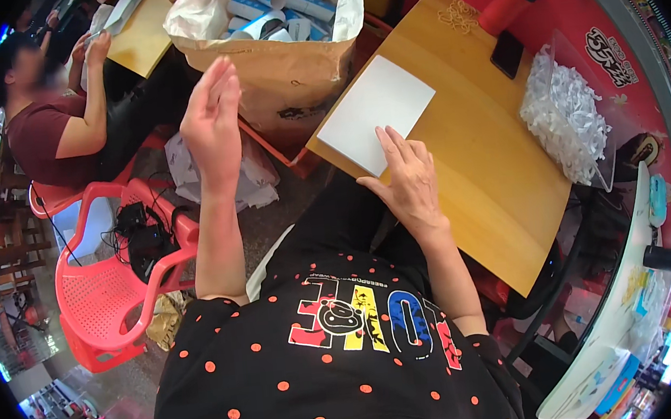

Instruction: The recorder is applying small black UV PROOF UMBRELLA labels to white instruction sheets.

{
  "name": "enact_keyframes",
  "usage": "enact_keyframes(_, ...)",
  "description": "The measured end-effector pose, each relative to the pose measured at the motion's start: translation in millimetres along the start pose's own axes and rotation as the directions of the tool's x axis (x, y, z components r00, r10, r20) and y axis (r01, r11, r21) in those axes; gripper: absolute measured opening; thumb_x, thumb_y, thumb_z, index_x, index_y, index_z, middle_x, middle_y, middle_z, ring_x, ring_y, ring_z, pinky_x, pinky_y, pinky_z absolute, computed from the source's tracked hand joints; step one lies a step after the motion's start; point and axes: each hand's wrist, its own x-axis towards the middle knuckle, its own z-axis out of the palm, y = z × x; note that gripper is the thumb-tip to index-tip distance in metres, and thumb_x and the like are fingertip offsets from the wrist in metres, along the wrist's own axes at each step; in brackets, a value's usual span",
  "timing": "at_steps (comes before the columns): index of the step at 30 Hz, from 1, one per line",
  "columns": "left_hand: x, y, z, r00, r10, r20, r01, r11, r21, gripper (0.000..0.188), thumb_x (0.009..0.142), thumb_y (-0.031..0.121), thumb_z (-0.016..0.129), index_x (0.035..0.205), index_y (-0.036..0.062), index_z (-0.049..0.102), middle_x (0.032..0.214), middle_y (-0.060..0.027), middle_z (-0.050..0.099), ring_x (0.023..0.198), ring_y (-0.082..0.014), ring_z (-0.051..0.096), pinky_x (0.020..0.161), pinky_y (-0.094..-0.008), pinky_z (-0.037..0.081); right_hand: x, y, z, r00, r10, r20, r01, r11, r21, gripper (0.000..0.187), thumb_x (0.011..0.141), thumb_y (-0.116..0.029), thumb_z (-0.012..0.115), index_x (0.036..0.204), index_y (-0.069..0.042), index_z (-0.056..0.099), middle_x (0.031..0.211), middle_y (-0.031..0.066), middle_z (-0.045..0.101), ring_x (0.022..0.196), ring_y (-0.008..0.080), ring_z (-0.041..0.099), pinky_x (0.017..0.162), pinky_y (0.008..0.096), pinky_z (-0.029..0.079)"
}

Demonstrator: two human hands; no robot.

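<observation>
A stack of white paper sheets (378,106) lies at the left edge of the wooden table (485,188). My right hand (411,183) rests on its near right corner, fingers stretched out and thumb spread along the near edge. Raised off to the left of the table is my left hand (214,128), its fingers straight and nothing visible in it. Beyond that hand stands a large brown paper sack (268,80) with a white lining, filled with blue-and-white rolled tubes (306,4).
On the table are a clear bag of white paper pieces (567,117), a black phone (507,54), a red cylinder (505,7) and rubber bands (458,17). A pink plastic chair (107,293) holding black cables stands left. Another person (54,138) sits at the far left.
</observation>
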Motion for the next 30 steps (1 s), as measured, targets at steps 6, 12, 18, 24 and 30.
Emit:
enact_keyframes(6, -55.0, -17.9, -41.3, 0.948, -0.315, 0.045, 0.316, 0.949, -0.015, 0.022, 0.093, 0.008, 0.056, 0.112, -0.0015, 0.063, 0.103, -0.0091, 0.067, 0.089, -0.0159, 0.067, 0.073, -0.0248, 0.053, -3.6, 2.6, 6.6, 0.997, -0.063, 0.050, 0.065, 0.997, -0.043, 0.053, 0.073, -0.016, 0.075, 0.120, -0.002, 0.055, 0.111, 0.0105, 0.063, 0.091, 0.0245, 0.057, 0.081, 0.0366, 0.042)
enact_keyframes(12, -90.2, -42.2, -38.3, 0.646, -0.661, 0.383, 0.740, 0.665, -0.101, 0.021, 0.093, 0.013, 0.056, 0.105, -0.0026, 0.064, 0.095, -0.0139, 0.069, 0.081, -0.0168, 0.068, 0.067, -0.0251, 0.053, -6.3, 9.4, 11.6, 0.981, -0.191, 0.020, 0.192, 0.974, -0.120, 0.026, 0.076, -0.006, 0.066, 0.102, 0.000, 0.062, 0.095, 0.0095, 0.067, 0.075, 0.0220, 0.061, 0.068, 0.0326, 0.046)
enact_keyframes(18, -84.3, -39.3, 10.4, 0.140, -0.593, 0.793, 0.987, 0.018, -0.160, 0.066, 0.097, 0.052, 0.036, 0.119, -0.0071, 0.053, 0.101, -0.0200, 0.067, 0.083, -0.0270, 0.069, 0.071, -0.0355, 0.057, -16.7, 4.7, -17.5, 0.918, -0.301, -0.257, 0.310, 0.951, -0.007, 0.027, 0.073, 0.001, 0.063, 0.099, 0.002, 0.063, 0.092, 0.0148, 0.067, 0.078, 0.0253, 0.066, 0.060, 0.0321, 0.051)
enact_keyframes(24, -72.0, -42.1, 32.1, 0.229, -0.519, 0.823, 0.961, -0.016, -0.278, 0.037, 0.092, 0.013, 0.053, 0.126, -0.0009, 0.050, 0.120, -0.0160, 0.059, 0.103, -0.0224, 0.062, 0.086, -0.0369, 0.053, -51.3, -28.1, -48.6, 0.981, -0.165, -0.104, 0.191, 0.923, 0.333, 0.025, 0.074, 0.004, 0.066, 0.098, 0.001, 0.065, 0.094, 0.0139, 0.068, 0.077, 0.0249, 0.067, 0.064, 0.0321, 0.053)
enact_keyframes(30, -81.5, -21.3, 21.3, 0.382, -0.343, 0.858, 0.865, 0.461, -0.200, 0.027, 0.087, -0.005, 0.052, 0.113, -0.0048, 0.062, 0.110, -0.0133, 0.065, 0.097, -0.0202, 0.064, 0.086, -0.0302, 0.051, -65.2, -34.9, -62.3, 0.882, 0.435, 0.183, -0.423, 0.559, 0.713, 0.008, 0.078, 0.000, 0.070, 0.086, -0.002, 0.069, 0.092, 0.0054, 0.068, 0.070, 0.0116, 0.060, 0.062, 0.0222, 0.047)
